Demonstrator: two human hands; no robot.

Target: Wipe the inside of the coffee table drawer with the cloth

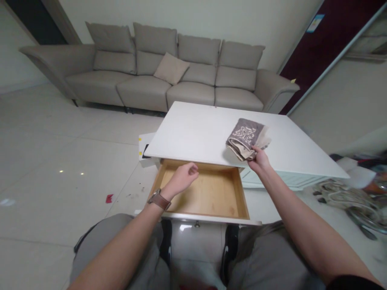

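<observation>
- Floor (75,169) of pale tiles fills my far left, with a red scrap (109,198) lying on it.
- White box (147,162) sits just beside the table's left end.
- Left hand (183,177), a brown-strapped watch (160,199) at its wrist, hangs over the pulled-out drawer (211,193); I see its fingers curled, but cannot tell how narrow their gap is.
- Folded cloth (246,135), grey with a pale pattern, is over the white table (196,129); I cannot tell whether they touch.
- Right hand (259,160) pinches the cloth's near right corner between thumb and fingers.
</observation>
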